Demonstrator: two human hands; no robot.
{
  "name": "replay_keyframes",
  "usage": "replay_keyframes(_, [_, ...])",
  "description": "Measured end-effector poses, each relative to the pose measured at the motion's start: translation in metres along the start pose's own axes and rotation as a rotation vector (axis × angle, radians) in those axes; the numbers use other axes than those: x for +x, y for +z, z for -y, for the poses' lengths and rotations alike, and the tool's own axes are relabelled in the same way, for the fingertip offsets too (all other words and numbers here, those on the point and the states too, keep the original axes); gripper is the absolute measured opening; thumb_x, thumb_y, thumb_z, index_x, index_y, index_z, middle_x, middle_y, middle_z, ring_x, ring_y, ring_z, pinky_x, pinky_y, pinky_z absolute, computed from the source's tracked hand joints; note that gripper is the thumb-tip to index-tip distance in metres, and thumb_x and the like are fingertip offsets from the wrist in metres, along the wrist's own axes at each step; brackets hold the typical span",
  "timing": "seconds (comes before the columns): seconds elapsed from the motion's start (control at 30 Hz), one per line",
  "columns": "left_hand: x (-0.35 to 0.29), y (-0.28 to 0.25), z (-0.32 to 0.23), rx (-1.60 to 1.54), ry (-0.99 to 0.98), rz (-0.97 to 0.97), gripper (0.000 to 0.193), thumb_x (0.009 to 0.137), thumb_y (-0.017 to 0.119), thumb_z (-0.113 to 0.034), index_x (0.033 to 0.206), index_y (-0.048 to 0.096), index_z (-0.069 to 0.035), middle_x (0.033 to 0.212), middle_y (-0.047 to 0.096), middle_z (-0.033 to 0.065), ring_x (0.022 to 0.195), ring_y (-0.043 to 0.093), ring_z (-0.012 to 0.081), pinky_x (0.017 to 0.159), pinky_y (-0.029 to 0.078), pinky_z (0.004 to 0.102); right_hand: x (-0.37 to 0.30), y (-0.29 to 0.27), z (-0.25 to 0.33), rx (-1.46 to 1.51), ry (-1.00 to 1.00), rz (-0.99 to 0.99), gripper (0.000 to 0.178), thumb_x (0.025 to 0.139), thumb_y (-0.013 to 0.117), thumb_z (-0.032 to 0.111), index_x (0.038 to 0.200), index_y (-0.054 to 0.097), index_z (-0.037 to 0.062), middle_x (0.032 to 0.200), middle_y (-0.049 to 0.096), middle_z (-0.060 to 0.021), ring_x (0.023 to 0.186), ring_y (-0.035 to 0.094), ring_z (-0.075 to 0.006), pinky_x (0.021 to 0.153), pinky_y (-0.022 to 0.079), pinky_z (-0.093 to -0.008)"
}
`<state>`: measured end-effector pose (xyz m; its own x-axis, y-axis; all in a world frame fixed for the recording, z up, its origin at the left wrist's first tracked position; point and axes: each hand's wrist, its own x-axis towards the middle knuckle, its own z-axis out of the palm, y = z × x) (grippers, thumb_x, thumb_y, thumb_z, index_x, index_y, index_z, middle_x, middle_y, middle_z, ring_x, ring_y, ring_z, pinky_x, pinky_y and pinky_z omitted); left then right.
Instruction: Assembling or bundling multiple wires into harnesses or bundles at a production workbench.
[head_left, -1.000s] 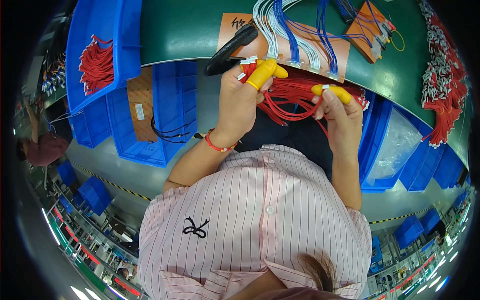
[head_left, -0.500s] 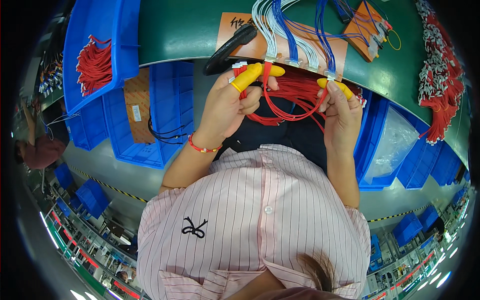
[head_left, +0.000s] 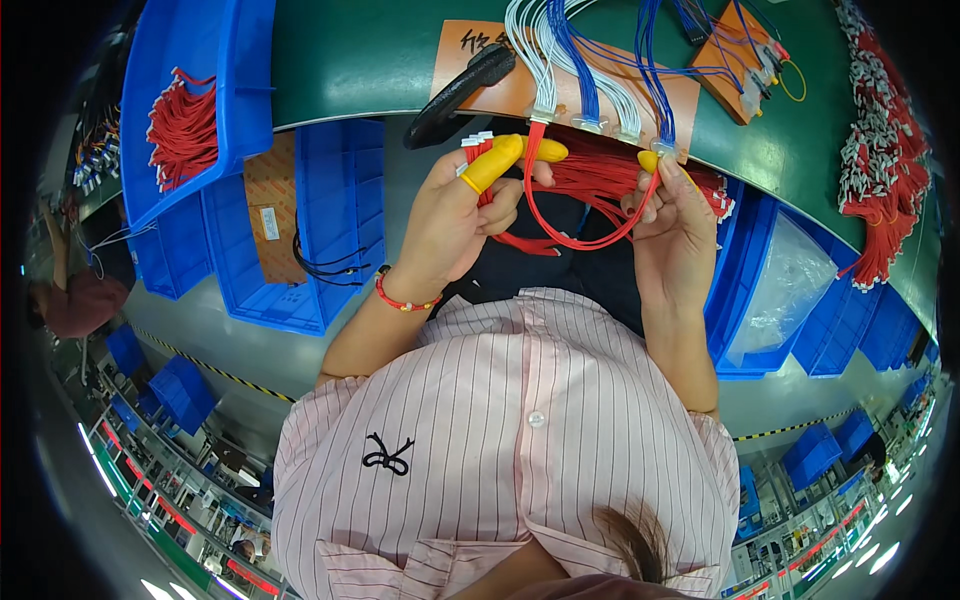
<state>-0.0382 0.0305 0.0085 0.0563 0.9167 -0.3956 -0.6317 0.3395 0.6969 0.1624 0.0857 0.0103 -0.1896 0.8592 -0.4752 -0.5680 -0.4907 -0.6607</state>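
Note:
My left hand (head_left: 462,205), with yellow finger cots on its fingers, is closed round a bundle of red cables whose white connectors (head_left: 478,140) stick up past the thumb. Its fingertips reach beside the white-wire connector (head_left: 542,114) at the table edge. From that connector a red cable (head_left: 578,245) hangs in a loop across to my right hand (head_left: 676,215). There, thumb and a yellow-capped finger pinch the cable's other end, just below the blue-wire connector (head_left: 664,146). Whether the end touches that connector is hidden by the fingers.
More red cables (head_left: 590,172) lie behind my hands, below the table edge. An orange board (head_left: 455,75) with a black handle-like piece (head_left: 465,95) is on the green table (head_left: 340,60). Blue bins (head_left: 345,220) stand at both sides; a red cable bundle (head_left: 885,190) hangs far right.
My right hand has shifted slightly left and its fingers have closed in. The red loop between the connectors now shows fewer strands. My left hand stays almost in place with its bundle.

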Motion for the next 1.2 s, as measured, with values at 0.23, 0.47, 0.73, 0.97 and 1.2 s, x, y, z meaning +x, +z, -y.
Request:
replay_keyframes(0.23, [0.014,0.006,-0.009,0.061,0.025,0.045,0.036,0.102,0.039,-0.021,0.109,0.058,0.009,0.083,0.063,0.0070,0.045,0.027,0.0006,0.042,0.020,0.0178,0.006,-0.021,0.005,-0.501,-0.127,0.112,0.021,0.096,0.056,0.015,0.104,0.066,-0.0010,0.105,0.067,-0.0103,0.088,0.062,-0.0149,0.077,0.048,-0.0282])
replay_keyframes(0.47, [0.025,0.010,-0.002,0.084,0.000,0.053,0.032,0.101,0.044,-0.022,0.103,0.061,0.005,0.077,0.062,0.0056,0.048,0.033,0.0012,0.044,0.023,0.0177,0.029,-0.009,-0.028,-1.510,-0.998,0.283,0.015,0.079,0.070,0.007,0.093,0.068,0.0020,0.088,0.061,-0.0139,0.090,0.055,-0.0321,0.078,0.043,-0.0391])
replay_keyframes(0.73, [0.020,0.022,0.014,0.044,0.143,0.004,0.036,0.102,0.043,-0.026,0.091,0.060,0.004,0.069,0.058,0.0058,0.056,0.046,0.0079,0.053,0.036,0.0218,0.026,-0.014,-0.022,-1.359,-0.720,0.284,0.015,0.079,0.071,0.008,0.092,0.066,0.0030,0.090,0.062,-0.0138,0.091,0.056,-0.0327,0.080,0.043,-0.0383])
replay_keyframes(0.97, [-0.023,0.021,0.031,-0.306,-0.220,0.302,0.036,0.103,0.039,-0.030,0.085,0.053,-0.002,0.055,0.030,-0.0054,0.045,0.024,0.0060,0.042,0.020,0.0228,0.012,-0.020,-0.012,-1.120,-0.543,0.231,0.018,0.081,0.071,0.005,0.097,0.064,0.0000,0.091,0.065,-0.0124,0.081,0.062,-0.0227,0.075,0.047,-0.0314])
replay_keyframes(1.2, [-0.032,0.017,0.034,-0.538,-0.572,0.377,0.036,0.102,0.042,-0.034,0.088,0.053,-0.003,0.057,0.031,-0.0075,0.046,0.023,0.0034,0.042,0.018,0.0208,-0.001,-0.008,-0.010,-0.942,-0.574,0.282,0.013,0.085,0.067,0.001,0.097,0.062,-0.0032,0.085,0.062,-0.0055,0.069,0.058,-0.0100,0.066,0.047,-0.0239])
